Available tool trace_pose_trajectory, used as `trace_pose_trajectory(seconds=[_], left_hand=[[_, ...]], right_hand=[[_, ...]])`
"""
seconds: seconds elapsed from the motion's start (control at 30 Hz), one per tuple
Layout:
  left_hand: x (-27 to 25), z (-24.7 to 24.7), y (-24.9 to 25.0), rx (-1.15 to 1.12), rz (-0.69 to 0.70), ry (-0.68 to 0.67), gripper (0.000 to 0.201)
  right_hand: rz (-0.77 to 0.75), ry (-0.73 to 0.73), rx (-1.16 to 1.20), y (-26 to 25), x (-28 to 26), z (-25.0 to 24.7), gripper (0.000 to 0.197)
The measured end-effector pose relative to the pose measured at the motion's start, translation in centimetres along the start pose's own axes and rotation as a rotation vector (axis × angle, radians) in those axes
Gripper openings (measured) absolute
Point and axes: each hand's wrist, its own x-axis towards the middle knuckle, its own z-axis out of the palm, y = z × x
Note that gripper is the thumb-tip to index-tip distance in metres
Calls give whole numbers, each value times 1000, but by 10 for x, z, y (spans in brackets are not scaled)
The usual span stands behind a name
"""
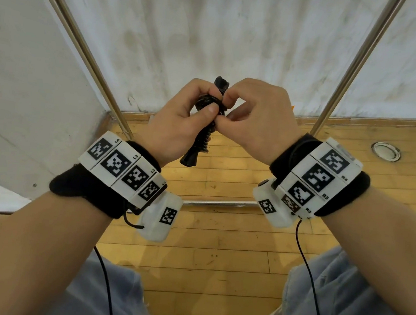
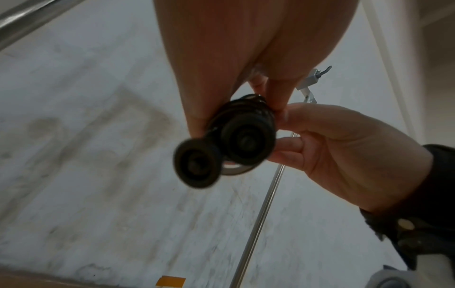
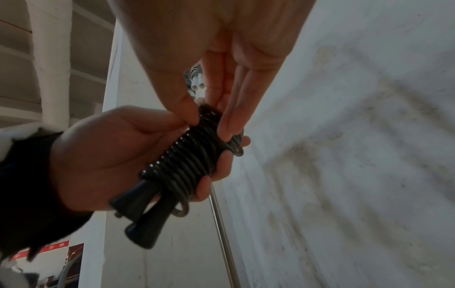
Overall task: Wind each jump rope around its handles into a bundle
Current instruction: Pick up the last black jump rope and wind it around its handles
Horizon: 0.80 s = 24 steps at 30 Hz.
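A black jump rope (image 1: 203, 134) (image 3: 182, 165) is held up at chest height, its cord coiled in many turns round its two handles, which lie side by side. My left hand (image 1: 180, 121) (image 3: 105, 161) grips the bundle round its middle, thumb across the coils. My right hand (image 1: 251, 118) (image 2: 327, 148) pinches the cord at the top of the coils (image 3: 209, 117) with thumb and fingertips. The two round handle ends (image 2: 221, 148) point at the left wrist camera. A small loop of cord (image 3: 236, 150) sticks out beside the coils.
Two slanted metal poles (image 1: 85, 51) (image 1: 355, 65) rise on either side of my hands. A low horizontal bar (image 1: 220, 203) runs over the wooden floor (image 1: 217, 260). A white wall (image 1: 214, 31) stands behind. A round floor fitting (image 1: 386, 151) is at the right.
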Motion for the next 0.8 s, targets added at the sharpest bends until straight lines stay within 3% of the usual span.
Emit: trace_pose_trajectory(seconds=[0.17,0.27,0.43,0.53,0.8], left_hand=[[0,6,-1,-35,24,110,19],[0,6,2,-128,10,102,4],[13,7,-2,-201,-280,303,25],[16,7,-2,-307,-356,189,36],[8,14,1,-352,-239,55,30]], right_hand=[[-29,34,-21,-1,0,1,2],[-40,53,-33,-3,1,-1,5],[-75,49,-54,-8,3,0,2],[-70,34,-90,-8,2,0,3],[-56,78,-164,-6,2,-9,7]])
